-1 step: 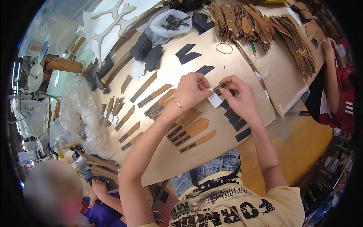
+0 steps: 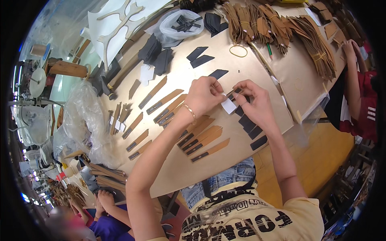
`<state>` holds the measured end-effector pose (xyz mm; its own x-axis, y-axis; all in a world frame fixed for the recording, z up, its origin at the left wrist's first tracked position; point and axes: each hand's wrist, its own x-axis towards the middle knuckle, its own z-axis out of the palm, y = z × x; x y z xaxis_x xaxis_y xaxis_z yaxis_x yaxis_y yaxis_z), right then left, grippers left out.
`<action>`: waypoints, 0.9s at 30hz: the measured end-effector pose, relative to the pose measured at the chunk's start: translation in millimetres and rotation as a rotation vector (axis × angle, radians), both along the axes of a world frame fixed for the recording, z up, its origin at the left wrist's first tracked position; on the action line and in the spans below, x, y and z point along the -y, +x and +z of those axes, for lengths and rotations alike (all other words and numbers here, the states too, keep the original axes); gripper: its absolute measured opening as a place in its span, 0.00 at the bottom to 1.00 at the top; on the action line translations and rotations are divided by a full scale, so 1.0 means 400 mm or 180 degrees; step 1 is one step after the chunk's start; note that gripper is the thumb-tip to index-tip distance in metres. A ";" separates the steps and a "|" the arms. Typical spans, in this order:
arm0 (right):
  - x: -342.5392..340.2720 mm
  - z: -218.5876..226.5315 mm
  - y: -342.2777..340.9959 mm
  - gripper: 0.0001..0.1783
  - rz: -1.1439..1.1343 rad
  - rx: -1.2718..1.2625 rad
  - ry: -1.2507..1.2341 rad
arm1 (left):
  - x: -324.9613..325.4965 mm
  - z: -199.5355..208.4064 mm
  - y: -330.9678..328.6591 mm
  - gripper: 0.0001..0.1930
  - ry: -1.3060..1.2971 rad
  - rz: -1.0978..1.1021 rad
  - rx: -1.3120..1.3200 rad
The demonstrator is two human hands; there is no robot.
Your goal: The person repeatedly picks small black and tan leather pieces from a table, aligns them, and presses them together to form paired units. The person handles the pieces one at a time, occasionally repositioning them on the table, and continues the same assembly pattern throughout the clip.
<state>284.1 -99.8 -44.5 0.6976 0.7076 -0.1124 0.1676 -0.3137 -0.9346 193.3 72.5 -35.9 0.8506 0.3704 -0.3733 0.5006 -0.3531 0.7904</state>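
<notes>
My left hand (image 2: 206, 96), a bracelet at its wrist, pinches a small white piece (image 2: 228, 106) that looks like paper, at its upper left corner. Just to the right, my right hand (image 2: 256, 101) has thumb and fingers closed on a small dark strip (image 2: 236, 92), largely hidden by the fingers. Under and below this hand lie several black pieces (image 2: 258, 142) in a slanting row. Left of them, brown strips with dark ends (image 2: 210, 152) lie in rows, partly covered by my left forearm. A black slanted piece (image 2: 218, 74) rests just beyond my hands.
Bundled brown strips (image 2: 317, 50) and a green pencil (image 2: 269, 51) lie at the far right. Black piles (image 2: 150, 52) and a plastic bag of black pieces (image 2: 181, 25) stand at the back. A hammer (image 2: 112, 85) lies left. Other people's hands (image 2: 106, 199) work at lower left and far right.
At the lower left, another person's head has moved down toward the picture's edge, uncovering things behind it. My hands and the pieces in them look unchanged.
</notes>
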 end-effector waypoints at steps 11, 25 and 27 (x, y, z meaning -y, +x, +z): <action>-0.005 -0.017 0.003 0.09 -0.0270 -0.0463 0.0415 | 0.024 0.000 -0.003 0.10 0.0283 0.0052 0.0157; 0.038 0.016 -0.024 0.16 0.0686 0.1134 -0.0044 | 0.040 -0.010 -0.008 0.08 0.0209 0.0428 0.0302; 0.046 0.019 -0.051 0.16 0.0997 0.2260 -0.0267 | 0.042 -0.002 -0.003 0.08 0.0200 0.0404 0.0302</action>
